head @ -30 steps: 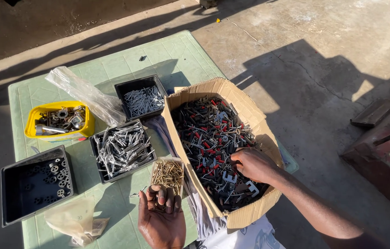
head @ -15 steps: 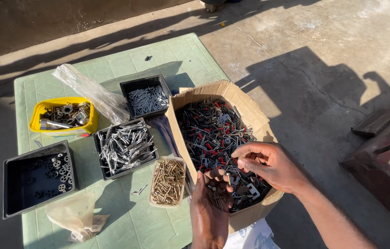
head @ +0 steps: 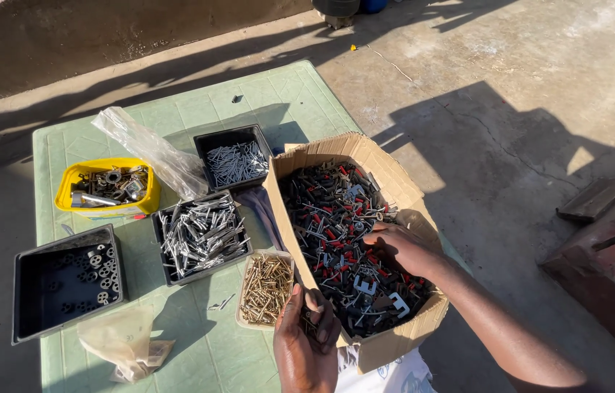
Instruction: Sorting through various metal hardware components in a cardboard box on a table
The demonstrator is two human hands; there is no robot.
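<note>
1. Left hand, fingers cupped around small fasteners, at cardboard box 7 o'clock rim: possible spill onto tabletop.
2. Right hand, fingers curled into mixed hardware: possible puncture from sharp ends.

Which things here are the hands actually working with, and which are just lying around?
In use:
cardboard box of mixed hardware
right hand digging in the box
left hand cupping small pieces at the box's near edge

Lying about:
brass screw tray
black nail trays
yellow tub
black washer tray
plastic bags
</note>
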